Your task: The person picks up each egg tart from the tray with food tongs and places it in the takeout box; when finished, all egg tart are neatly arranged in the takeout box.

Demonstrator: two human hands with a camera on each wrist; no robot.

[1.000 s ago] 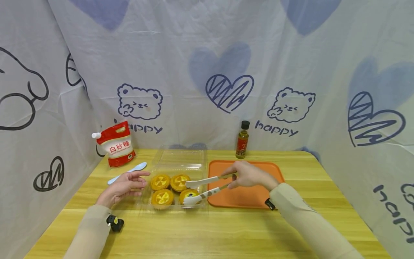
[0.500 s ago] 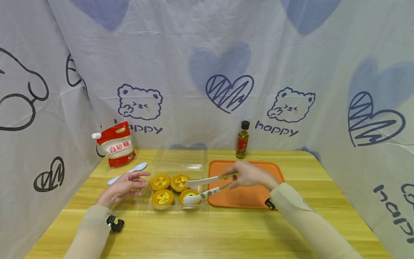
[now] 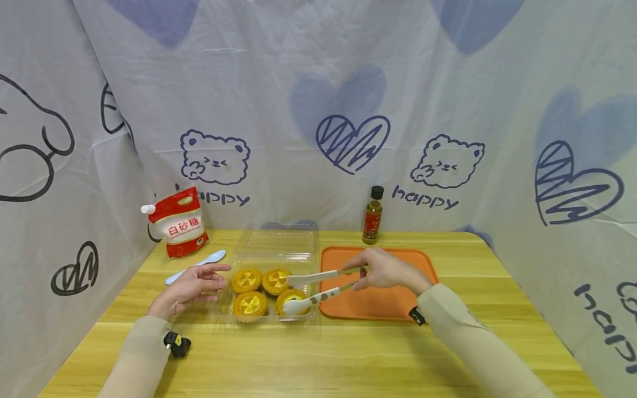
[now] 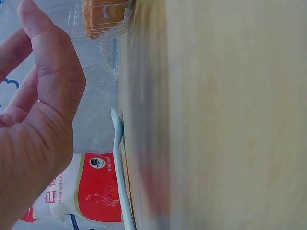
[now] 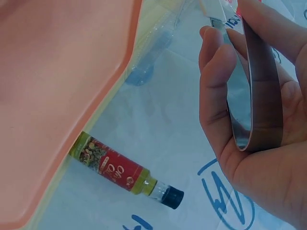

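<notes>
My right hand [image 3: 380,269] grips a pair of tongs [image 3: 323,276] with white tips and a bent metal band [image 5: 264,91]. Spread apart, the tips reach left over the clear plastic box [image 3: 242,319]. One tip overlaps the right edge of the back right egg tart [image 3: 275,280]; the other overlaps the front right tart [image 3: 282,298]. Two more egg tarts, the back left one [image 3: 246,280] and the front left one [image 3: 250,304], sit in the box. My left hand [image 3: 191,287] holds nothing, its fingers loosely bent beside the box's left wall.
An orange tray [image 3: 378,304] lies right of the box, partly under my right hand. Behind it stands an oil bottle [image 3: 372,218]. A red and white sugar bag [image 3: 181,226] stands back left, with a pale blue spoon [image 3: 216,256] beside it. The box's lid [image 3: 281,243] lies folded back.
My right hand and the tongs have shifted very slightly to the right, tips still spread. The left hand and the tarts stay where they were.
</notes>
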